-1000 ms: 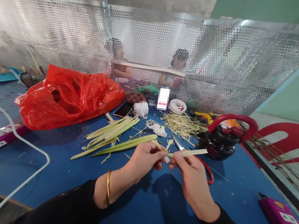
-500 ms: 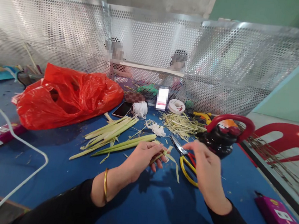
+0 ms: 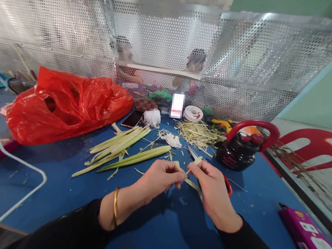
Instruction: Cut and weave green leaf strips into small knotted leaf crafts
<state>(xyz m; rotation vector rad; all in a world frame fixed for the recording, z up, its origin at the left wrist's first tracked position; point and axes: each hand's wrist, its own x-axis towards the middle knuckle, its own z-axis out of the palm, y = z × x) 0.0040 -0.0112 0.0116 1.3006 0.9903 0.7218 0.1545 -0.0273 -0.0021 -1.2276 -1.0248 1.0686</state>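
My left hand point(image 3: 161, 176), a gold bangle at its wrist, pinches pale green leaf strips point(image 3: 191, 182) between thumb and fingers. Close beside it, the thumb and fingertips of my right hand point(image 3: 216, 196) are closed on an end of the strip. A loose tail hangs between the hands. Scissors point(image 3: 192, 152) lie behind my right hand, which hides most of them; the blades and part of a red handle show. To the left of my hands lie long green leaf blades point(image 3: 139, 158) and a bundle of paler ones point(image 3: 118, 143).
A red plastic bag point(image 3: 66, 109) fills the back left. Behind my hands are shredded strips point(image 3: 199, 134), white thread point(image 3: 151, 117), a phone point(image 3: 132, 118) and a ribbon roll point(image 3: 193, 113). A black jug point(image 3: 236, 150) stands right; a white cable point(image 3: 26, 160) crosses the left. People sit beyond the perforated screen.
My right hand has moved left from above the scissors and now grips the strip next to my left hand. It covers the yellow scissor handle. The whole view has shifted slightly.
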